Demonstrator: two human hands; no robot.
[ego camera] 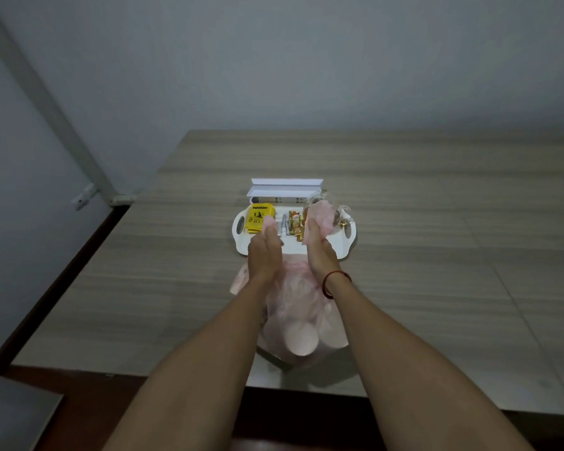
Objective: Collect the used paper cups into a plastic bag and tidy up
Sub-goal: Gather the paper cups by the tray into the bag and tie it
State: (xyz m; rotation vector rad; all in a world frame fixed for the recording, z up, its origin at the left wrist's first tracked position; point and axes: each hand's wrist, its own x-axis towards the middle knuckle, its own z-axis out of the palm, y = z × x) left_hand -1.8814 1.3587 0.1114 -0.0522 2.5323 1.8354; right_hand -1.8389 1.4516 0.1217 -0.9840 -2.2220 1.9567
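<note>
A translucent pink plastic bag (298,297) lies on the table between my forearms, near the front edge. Paper cups (302,341) show through its lower part as pale round shapes. My left hand (263,255) grips one pink bag handle, whose end sticks out above my fingers. My right hand (319,247) grips the other handle, which bunches up above my fist. Both hands are raised over the bag's mouth, a short gap apart.
Just beyond my hands sits a white tray (347,247) with handles, holding yellow packets (258,218), small sachets (295,224) and a glass teapot (337,211). A white box (285,187) lies behind it. The wooden table (437,239) stretches right; the wall stands behind.
</note>
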